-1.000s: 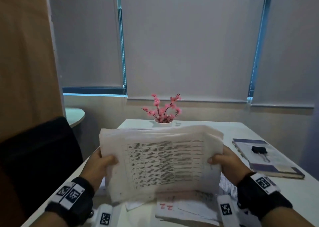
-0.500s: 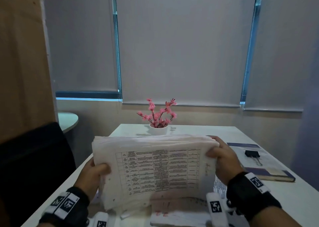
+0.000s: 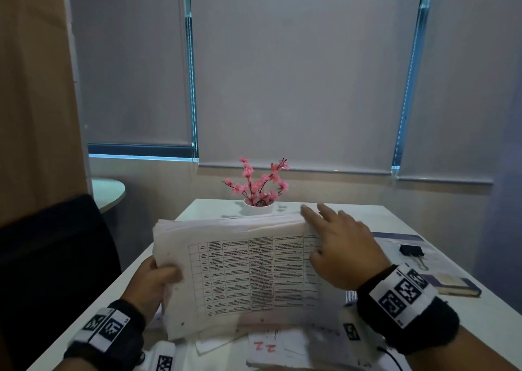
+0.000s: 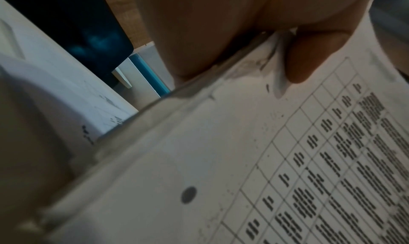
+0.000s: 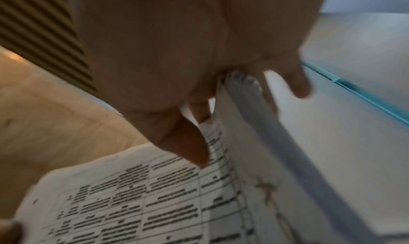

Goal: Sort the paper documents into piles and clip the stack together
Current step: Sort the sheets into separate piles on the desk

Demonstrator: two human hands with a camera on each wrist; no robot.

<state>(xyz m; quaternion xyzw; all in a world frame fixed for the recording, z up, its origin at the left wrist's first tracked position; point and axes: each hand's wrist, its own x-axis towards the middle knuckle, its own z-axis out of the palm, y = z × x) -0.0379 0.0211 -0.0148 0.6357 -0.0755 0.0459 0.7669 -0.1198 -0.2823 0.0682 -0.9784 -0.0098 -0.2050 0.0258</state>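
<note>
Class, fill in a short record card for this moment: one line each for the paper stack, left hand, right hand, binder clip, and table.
paper stack: thick stack stood on its edge, printed table facing the camera
left hand: grips the stack's left edge, thumb on the front sheet
right hand: rests with straight fingers over the stack's upper right corner
binder clip: black, lying on a booklet to the right, unused
table: white, loose sheets under the stack

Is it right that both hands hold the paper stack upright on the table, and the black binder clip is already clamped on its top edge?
Not quite. The left hand and right hand do hold the paper stack upright, but the black binder clip is not on it. In the head view the clip lies apart, on the notebook at the right of the table.
</note>
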